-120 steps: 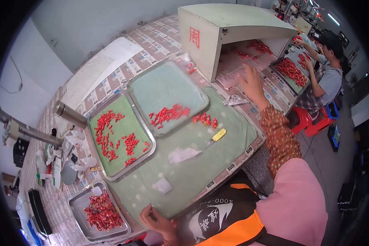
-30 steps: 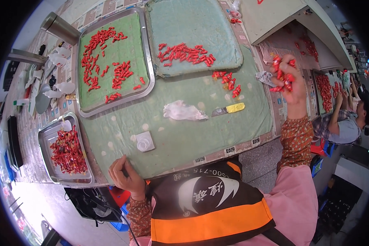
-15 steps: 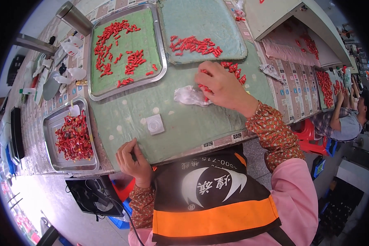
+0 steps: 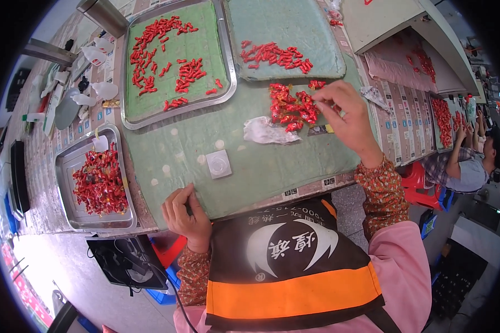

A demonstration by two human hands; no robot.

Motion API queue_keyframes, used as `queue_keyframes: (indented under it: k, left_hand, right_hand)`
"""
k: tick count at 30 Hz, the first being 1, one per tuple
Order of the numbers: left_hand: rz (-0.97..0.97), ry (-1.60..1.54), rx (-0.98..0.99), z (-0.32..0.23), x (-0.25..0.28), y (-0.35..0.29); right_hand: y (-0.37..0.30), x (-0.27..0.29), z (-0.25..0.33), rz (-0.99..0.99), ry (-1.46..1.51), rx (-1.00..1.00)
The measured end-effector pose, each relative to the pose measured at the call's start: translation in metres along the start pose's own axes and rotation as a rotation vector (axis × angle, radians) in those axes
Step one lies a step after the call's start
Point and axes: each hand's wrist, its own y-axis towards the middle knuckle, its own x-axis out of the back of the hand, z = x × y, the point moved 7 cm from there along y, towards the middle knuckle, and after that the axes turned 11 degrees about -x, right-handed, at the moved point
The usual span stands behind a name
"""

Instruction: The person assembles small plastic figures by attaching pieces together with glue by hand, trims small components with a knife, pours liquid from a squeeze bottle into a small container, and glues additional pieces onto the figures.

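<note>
right hand [image 4: 351,117], grip spread, beside a red heap [image 4: 286,105] seemingly not yet laid out; left hand [image 4: 188,216], grip loosely parted, empty; red pieces [image 4: 190,72] already on the green-lined tray [image 4: 229,58].

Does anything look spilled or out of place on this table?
The loose heap of red pieces on the green cloth, beside the right hand: it sits outside any tray, whereas other red pieces lie in metal trays. It could pass for a spill, though may be deliberate. Nothing looks plainly damaged.
</note>
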Motion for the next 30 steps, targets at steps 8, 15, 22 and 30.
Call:
queue_keyframes:
  k: [8,15,22,30]
  left_hand:
    - [-0.009,-0.011,0.003,-0.001,0.004,0.003]
    - [0.018,-0.11,0.059,0.003,0.003,-0.002]
    - [-0.043,-0.321,0.122,-0.005,0.008,-0.005]
    - [0.038,-0.627,0.073,-0.022,-0.003,0.001]
  right_hand:
    - [-0.013,-0.043,0.04,0.062,-0.185,0.21]
    - [-0.01,-0.008,0.031,-0.04,-0.034,0.162]
    - [-0.034,0.043,-0.053,-0.263,-0.162,-0.262]
    - [-0.04,0.031,-0.066,-0.253,-0.113,-0.395]
